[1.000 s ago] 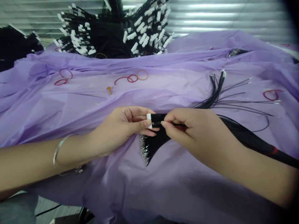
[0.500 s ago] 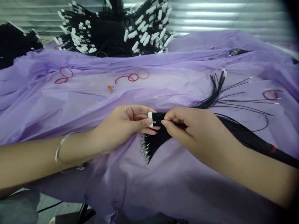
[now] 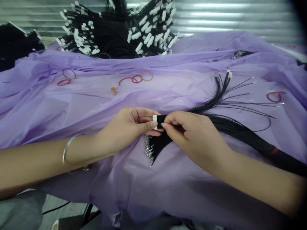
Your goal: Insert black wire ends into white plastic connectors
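Note:
My left hand (image 3: 127,129) pinches a small white connector (image 3: 155,122) between thumb and fingers. My right hand (image 3: 192,135) touches it from the right, its fingertips closed on a thin black wire at the connector's back. Under both hands lies a thick bundle of black wires (image 3: 242,132) tied with a red band (image 3: 272,150); its metal-tipped ends (image 3: 149,151) fan out below my thumbs. A silver bracelet (image 3: 68,150) circles my left wrist.
A purple plastic sheet (image 3: 72,105) covers the table. Loose black wires (image 3: 240,102) spread at the right. Red rubber bands (image 3: 68,76) lie scattered on the sheet. A heap of black wires with white connectors (image 3: 120,30) is piled at the back.
My right hand has slid left, closer to the connector, and the wire bundle has shifted slightly up and left with it. My left hand stays nearly still.

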`<state>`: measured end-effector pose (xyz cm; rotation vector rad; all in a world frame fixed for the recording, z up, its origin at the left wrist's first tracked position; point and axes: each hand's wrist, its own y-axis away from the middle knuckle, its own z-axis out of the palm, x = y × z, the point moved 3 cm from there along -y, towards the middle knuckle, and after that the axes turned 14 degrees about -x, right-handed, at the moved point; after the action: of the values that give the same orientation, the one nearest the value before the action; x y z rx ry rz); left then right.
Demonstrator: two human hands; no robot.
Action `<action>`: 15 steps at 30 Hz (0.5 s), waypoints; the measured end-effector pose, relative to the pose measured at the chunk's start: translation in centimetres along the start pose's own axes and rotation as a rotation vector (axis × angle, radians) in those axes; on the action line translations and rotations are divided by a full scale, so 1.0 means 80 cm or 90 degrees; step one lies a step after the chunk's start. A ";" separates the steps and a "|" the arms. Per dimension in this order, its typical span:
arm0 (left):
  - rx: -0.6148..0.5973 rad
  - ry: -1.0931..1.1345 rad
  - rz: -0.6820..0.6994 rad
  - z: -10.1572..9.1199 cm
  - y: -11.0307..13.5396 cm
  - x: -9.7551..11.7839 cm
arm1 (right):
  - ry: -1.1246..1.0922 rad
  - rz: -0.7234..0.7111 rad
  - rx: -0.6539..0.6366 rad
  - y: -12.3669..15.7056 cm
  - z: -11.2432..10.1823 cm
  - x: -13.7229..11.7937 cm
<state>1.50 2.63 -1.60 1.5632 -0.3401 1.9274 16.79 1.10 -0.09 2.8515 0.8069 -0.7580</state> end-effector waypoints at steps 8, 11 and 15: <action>-0.038 -0.011 -0.012 -0.002 0.001 -0.002 | -0.051 -0.083 0.044 0.004 -0.012 -0.001; -0.048 -0.029 -0.011 -0.002 0.002 0.000 | -0.010 -0.095 0.099 0.006 -0.016 -0.003; -0.037 -0.035 -0.025 -0.003 0.002 0.001 | -0.068 -0.092 0.099 0.003 -0.016 0.000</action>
<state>1.22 2.68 -1.52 1.5763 -0.3819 1.8308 17.46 1.15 0.98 2.8796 0.9875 -1.0252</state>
